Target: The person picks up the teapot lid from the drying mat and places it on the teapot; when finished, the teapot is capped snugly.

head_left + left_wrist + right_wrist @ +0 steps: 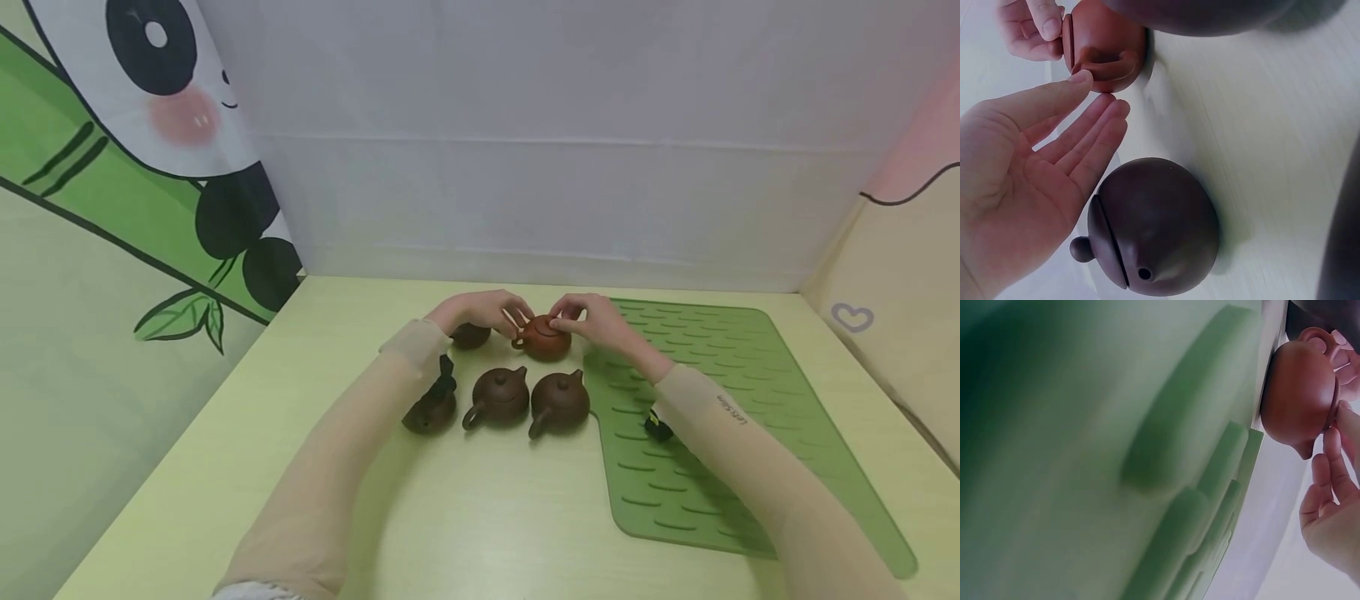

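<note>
A reddish-brown clay teapot [547, 342] stands at the back of the table between both hands. My left hand [495, 310] pinches its looped handle [1110, 67], thumb tip on the handle and the other fingers stretched out beneath. With thumb and fingers, my right hand [596, 321] pinches the lid's knob [1057, 49] on top. The spout [1304, 450] points toward the right hand. A dark brown teapot [1154, 228] sits close by the left hand, partly hidden by it in the head view.
Nearer the front stand three more dark teapots: a left one [435, 417] partly behind a black strap, a middle one [504, 398] and a right one [562, 404]. A ridged green mat [675, 500] covers the table's right side. A pale cloth wall [555, 208] closes off the back.
</note>
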Motion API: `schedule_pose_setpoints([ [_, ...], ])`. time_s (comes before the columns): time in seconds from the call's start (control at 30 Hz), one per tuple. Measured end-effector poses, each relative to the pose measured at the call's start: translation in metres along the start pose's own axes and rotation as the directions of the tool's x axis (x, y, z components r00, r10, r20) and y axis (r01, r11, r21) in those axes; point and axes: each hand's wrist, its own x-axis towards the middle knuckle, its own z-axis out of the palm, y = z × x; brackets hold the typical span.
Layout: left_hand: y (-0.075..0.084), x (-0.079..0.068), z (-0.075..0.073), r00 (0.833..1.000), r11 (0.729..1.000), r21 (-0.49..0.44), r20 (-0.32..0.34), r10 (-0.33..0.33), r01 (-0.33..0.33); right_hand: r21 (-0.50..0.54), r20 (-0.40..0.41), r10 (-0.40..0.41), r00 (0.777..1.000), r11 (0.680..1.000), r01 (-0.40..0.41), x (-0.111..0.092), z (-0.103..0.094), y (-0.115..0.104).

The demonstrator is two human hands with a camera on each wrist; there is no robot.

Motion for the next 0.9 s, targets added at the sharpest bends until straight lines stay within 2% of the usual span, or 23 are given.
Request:
schedule_pose_setpoints([
  [0.9,-0.0018,0.0032,0.0011,1.0,1.0,-0.006,-0.003,-0.001,0.001,0.007,0.006,0.0,1.0,1.0,0.0,0.0008,-0.0027,-0.0011],
])
